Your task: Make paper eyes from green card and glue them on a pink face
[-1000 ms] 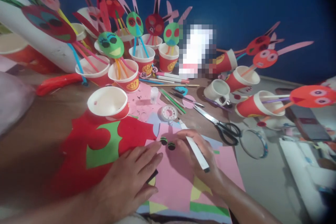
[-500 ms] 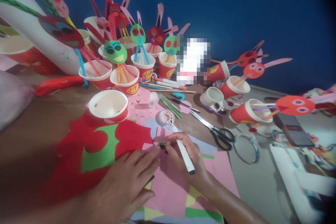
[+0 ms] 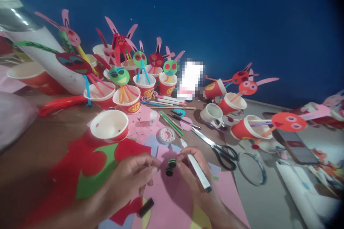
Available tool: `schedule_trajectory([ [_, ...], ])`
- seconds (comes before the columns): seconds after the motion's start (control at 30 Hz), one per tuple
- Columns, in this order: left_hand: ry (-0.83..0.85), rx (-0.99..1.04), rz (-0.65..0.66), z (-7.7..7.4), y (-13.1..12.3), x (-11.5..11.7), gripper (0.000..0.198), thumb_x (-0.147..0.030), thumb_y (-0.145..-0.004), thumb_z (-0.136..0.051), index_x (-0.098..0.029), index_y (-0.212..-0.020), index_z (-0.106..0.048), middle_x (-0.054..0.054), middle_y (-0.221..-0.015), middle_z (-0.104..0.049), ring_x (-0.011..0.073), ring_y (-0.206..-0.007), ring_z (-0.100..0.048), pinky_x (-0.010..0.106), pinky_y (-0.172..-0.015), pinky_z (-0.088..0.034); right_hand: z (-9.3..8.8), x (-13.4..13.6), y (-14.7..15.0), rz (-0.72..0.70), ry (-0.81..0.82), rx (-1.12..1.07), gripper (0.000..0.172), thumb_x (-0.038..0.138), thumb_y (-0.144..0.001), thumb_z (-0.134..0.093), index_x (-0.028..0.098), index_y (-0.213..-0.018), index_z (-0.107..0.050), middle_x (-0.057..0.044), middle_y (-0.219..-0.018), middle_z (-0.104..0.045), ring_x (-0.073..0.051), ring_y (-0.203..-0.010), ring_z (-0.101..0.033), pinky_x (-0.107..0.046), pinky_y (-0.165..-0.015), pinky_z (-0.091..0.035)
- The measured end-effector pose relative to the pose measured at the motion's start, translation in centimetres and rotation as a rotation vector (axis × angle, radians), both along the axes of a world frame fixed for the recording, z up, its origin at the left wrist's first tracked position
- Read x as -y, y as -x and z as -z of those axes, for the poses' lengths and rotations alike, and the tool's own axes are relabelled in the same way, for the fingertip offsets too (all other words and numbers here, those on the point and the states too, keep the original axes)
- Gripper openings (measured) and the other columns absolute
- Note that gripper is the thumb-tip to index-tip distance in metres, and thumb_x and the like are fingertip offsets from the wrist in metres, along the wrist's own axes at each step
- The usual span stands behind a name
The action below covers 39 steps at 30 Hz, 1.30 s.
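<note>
My right hand point(image 3: 197, 171) grips a white marker point(image 3: 198, 171) that lies across it, with its tip pointing up and away. Its thumb and forefinger touch the edge of a small black cutout with green trim point(image 3: 172, 163). A matching black cutout point(image 3: 169, 172) rests just below, over the pink paper point(image 3: 172, 204). To the left, my left hand point(image 3: 131, 171) is raised a little, its fingers curled and thumb tip close to the forefinger; anything between them is hidden. Below it lies a black marker cap point(image 3: 146, 207).
Red and green paper scraps point(image 3: 99, 171) spread leftward. A paper cup point(image 3: 109, 125), tape roll point(image 3: 167, 135), scissors point(image 3: 217, 146), white mug point(image 3: 211, 115) and pencils point(image 3: 172, 123) stand or lie beyond. Several cups with paper-faced straw figures point(image 3: 119, 76) line the back; a phone point(image 3: 297, 146) lies right.
My left hand has lifted off the paper and curled, uncovering the marker cap and the black cutouts. My right hand still holds the marker. The view has tilted upward.
</note>
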<state>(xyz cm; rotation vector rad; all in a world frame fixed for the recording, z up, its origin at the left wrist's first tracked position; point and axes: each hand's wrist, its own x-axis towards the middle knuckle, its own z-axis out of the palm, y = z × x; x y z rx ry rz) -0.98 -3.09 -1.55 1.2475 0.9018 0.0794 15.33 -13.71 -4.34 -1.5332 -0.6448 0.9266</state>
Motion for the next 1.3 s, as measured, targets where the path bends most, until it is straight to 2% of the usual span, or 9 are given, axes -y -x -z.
schedule_trajectory([
  [0.1, 0.058, -0.011, -0.042, 0.3, -1.5, -0.4, 0.042, -0.046, -0.071, -0.063, -0.013, -0.097, -0.062, -0.006, -0.056, -0.052, 0.0081, -0.046, -0.045, 0.021, -0.045, -0.037, -0.1, 0.0, 0.4, 0.015, -0.006, 0.007, 0.025, 0.038, -0.08, -0.068, 0.023, -0.094, -0.054, 0.001, -0.075, -0.06, -0.013, -0.062, -0.054, -0.024, -0.056, -0.044],
  [0.23, 0.104, -0.01, -0.038, 1.1, -2.1, -0.4, 0.039, -0.044, -0.066, -0.067, -0.014, -0.091, -0.061, -0.008, -0.05, -0.048, 0.009, -0.044, -0.044, 0.021, -0.042, -0.038, -0.4, 0.1, 0.7, -0.021, -0.024, 0.075, 0.016, 0.034, -0.083, -0.063, 0.023, -0.091, -0.055, 0.001, -0.074, -0.059, -0.013, -0.063, -0.055, -0.024, -0.06, -0.044],
  [0.43, 0.076, 0.014, -0.031, 1.3, -1.9, -0.3, 0.025, -0.041, -0.068, -0.064, -0.017, -0.071, -0.059, -0.009, -0.05, -0.045, 0.0069, -0.041, -0.041, 0.02, -0.041, -0.035, -0.4, 0.2, 1.1, -0.113, 0.011, 0.148, 0.011, 0.031, -0.085, -0.059, 0.022, -0.088, -0.054, 0.0, -0.073, -0.062, -0.013, -0.059, -0.054, -0.022, -0.053, -0.044],
  [0.67, 0.069, -0.021, -0.062, 1.1, -1.3, -1.2, 0.024, -0.041, -0.067, -0.06, -0.018, -0.065, -0.054, -0.009, -0.046, -0.043, 0.0074, -0.041, -0.039, 0.021, -0.042, -0.031, 0.4, 0.6, -0.2, -0.141, -0.015, 0.408, 0.004, 0.022, -0.086, -0.057, 0.024, -0.089, -0.056, 0.001, -0.074, -0.067, -0.014, -0.064, -0.064, -0.021, -0.06, -0.05],
  [0.77, 0.085, -0.006, -0.082, 1.5, -1.0, -1.9, 0.025, -0.043, -0.068, -0.06, -0.019, -0.065, -0.052, -0.008, -0.048, -0.044, 0.0078, -0.041, -0.041, 0.021, -0.043, -0.031, 0.0, 0.9, -3.0, -0.25, -0.055, 0.802, 0.021, 0.02, -0.087, -0.053, 0.024, -0.107, -0.058, -0.004, -0.092, -0.068, -0.02, -0.085, -0.066, -0.029, -0.075, -0.051],
  [0.8, 0.087, -0.007, -0.091, 1.6, -1.0, -2.2, 0.025, -0.042, -0.069, -0.06, -0.019, -0.065, -0.052, -0.008, -0.047, -0.045, 0.0081, -0.041, -0.041, 0.021, -0.043, -0.031, -0.2, 1.0, -4.1, -0.349, -0.056, 0.929, 0.03, 0.018, -0.087, -0.05, 0.023, -0.116, -0.056, -0.006, -0.097, -0.067, -0.023, -0.091, -0.064, -0.032, -0.076, -0.05],
  [0.97, 0.09, -0.038, -0.108, 1.6, -0.8, -2.7, 0.024, -0.042, -0.067, -0.059, -0.019, -0.067, -0.052, -0.007, -0.043, -0.045, 0.0089, -0.04, -0.041, 0.022, -0.043, -0.032, 0.5, 0.5, -7.8, -0.444, -0.029, 1.445, 0.042, 0.001, -0.087, -0.034, 0.019, -0.117, -0.059, -0.008, -0.085, -0.065, -0.024, -0.079, -0.06, -0.038, -0.074, -0.042],
  [1.13, 0.076, -0.01, -0.089, 1.3, -0.8, -2.4, 0.022, -0.039, -0.066, -0.059, -0.019, -0.066, -0.051, -0.008, -0.045, -0.045, 0.0081, -0.041, -0.041, 0.021, -0.043, -0.033, 1.1, 0.9, -8.3, -0.477, 0.021, 1.5, 0.049, 0.0, -0.087, -0.034, 0.023, -0.124, -0.057, -0.008, -0.097, -0.067, -0.023, -0.093, -0.06, -0.041, -0.088, -0.035],
  [1.3, 0.004, 0.049, -0.099, 1.2, -0.9, -2.2, 0.021, -0.037, -0.07, -0.059, -0.018, -0.065, -0.051, -0.009, -0.045, -0.043, 0.0068, -0.039, -0.039, 0.02, -0.043, -0.031, -0.9, 1.2, -8.3, -0.39, -0.041, 1.45, 0.052, -0.001, -0.088, -0.033, 0.024, -0.13, -0.051, -0.006, -0.101, -0.071, -0.019, -0.087, -0.064, -0.038, -0.086, -0.036],
])
